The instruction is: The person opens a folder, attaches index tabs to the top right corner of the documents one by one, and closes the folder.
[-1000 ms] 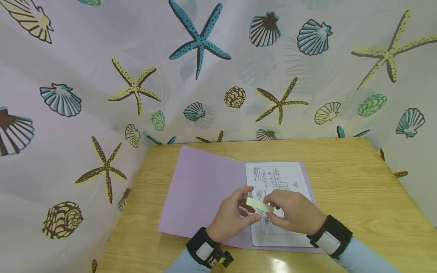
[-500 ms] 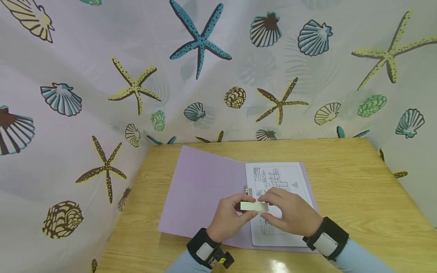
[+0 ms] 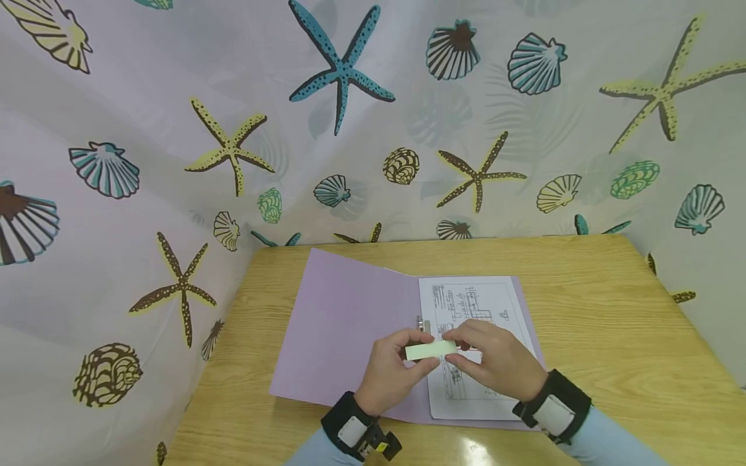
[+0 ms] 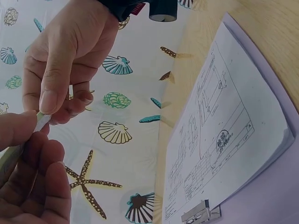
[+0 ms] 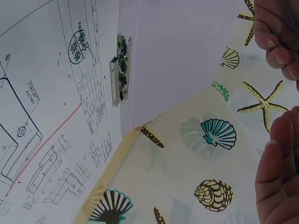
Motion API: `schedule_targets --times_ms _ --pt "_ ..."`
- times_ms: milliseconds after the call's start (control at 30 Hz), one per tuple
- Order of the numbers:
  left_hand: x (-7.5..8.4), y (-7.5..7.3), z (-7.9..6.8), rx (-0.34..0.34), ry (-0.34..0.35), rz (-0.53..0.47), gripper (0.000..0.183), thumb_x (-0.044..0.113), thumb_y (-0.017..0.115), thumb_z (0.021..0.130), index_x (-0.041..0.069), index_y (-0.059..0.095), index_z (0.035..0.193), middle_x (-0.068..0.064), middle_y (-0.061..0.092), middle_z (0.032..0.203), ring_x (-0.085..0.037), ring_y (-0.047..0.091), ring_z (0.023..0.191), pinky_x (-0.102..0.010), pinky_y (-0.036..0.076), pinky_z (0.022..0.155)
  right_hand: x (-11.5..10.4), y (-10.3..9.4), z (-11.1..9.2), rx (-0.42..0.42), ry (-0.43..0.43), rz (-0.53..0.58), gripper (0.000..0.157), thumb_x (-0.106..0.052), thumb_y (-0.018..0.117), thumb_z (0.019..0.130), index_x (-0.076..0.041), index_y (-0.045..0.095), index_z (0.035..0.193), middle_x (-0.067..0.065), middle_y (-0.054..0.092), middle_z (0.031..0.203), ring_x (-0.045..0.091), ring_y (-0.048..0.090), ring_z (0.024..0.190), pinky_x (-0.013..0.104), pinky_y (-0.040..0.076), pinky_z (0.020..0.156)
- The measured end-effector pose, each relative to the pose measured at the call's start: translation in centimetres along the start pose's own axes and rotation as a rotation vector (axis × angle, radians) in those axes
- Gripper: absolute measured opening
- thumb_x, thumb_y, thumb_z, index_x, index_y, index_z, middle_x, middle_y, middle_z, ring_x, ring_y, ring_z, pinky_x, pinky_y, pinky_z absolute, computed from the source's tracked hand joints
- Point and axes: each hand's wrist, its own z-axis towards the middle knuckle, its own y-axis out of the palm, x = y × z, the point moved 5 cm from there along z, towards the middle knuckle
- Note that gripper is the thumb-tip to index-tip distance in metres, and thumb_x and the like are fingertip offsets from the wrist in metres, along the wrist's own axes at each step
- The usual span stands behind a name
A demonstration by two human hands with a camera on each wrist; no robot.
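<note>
A small pale green bar (image 3: 430, 350), possibly a pad of sticky notes seen edge-on, is held level above the open folder. My left hand (image 3: 389, 367) pinches its left end between thumb and fingers. At the other end, my right hand (image 3: 501, 359) grips it with thumb and fingertips. In the left wrist view, the right hand's thumb presses near the tip of the strip (image 4: 43, 122). Below lies the lilac folder (image 3: 344, 323), with printed drawing sheets (image 3: 472, 404) on its right side. The right wrist view shows fingers at its right edge, the bar itself hidden.
A metal clip (image 3: 423, 325) stands along the folder's spine by the sheets. A red line (image 5: 44, 149) crosses the top drawing. The wooden table (image 3: 612, 323) is backed by a cloth (image 3: 396, 213) printed with shells and starfish, which also hangs at the sides.
The right hand has shifted slightly left. Both hands have turned the pale green bar from slanting down rightward to slightly rising, and the left fingers have closed onto its end. The folder is unmoved.
</note>
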Motion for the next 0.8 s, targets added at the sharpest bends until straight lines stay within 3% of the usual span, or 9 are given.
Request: schedule_targets --times_ms 200,433,600,800 --pt "2.3 -0.3 -0.2 0.002 -0.025 -0.015 0.023 0.002 0.072 0.079 0.001 0.064 0.101 -0.008 0.068 0.094 -0.013 0.058 0.076 -0.033 0.051 0.06 -0.1 0.2 -0.3 0.029 0.059 0.133 0.03 -0.014 0.075 0.078 -0.017 0.063 0.106 -0.011 0.063 0.097 0.003 0.056 0.076 0.023 0.052 0.062" --pt "2.8 -0.3 -0.4 0.007 -0.015 0.033 0.021 0.005 0.072 0.08 0.002 0.064 0.099 -0.008 0.068 0.092 -0.013 0.057 0.076 -0.033 0.05 0.06 0.1 0.8 -0.7 0.008 0.155 0.263 0.027 -0.016 0.071 0.084 -0.017 0.063 0.11 -0.006 0.067 0.097 0.003 0.059 0.074 0.025 0.053 0.061" --pt "1.6 0.1 -0.5 0.003 -0.028 0.04 0.02 0.006 0.071 0.081 0.003 0.064 0.099 -0.007 0.068 0.092 -0.013 0.058 0.075 -0.04 0.051 0.059 0.1 0.9 -0.9 0.021 0.176 0.274 0.029 -0.017 0.072 0.083 -0.016 0.063 0.11 -0.006 0.067 0.098 0.004 0.059 0.073 0.026 0.054 0.063" --pt "-0.9 0.7 -0.8 0.001 -0.013 0.065 0.02 0.019 0.069 0.086 0.01 0.064 0.103 0.0 0.067 0.096 -0.008 0.057 0.077 -0.034 0.051 0.059 0.3 1.1 -1.2 0.015 0.259 0.314 0.027 -0.018 0.073 0.083 -0.017 0.063 0.108 -0.008 0.066 0.095 0.005 0.059 0.072 0.028 0.054 0.063"
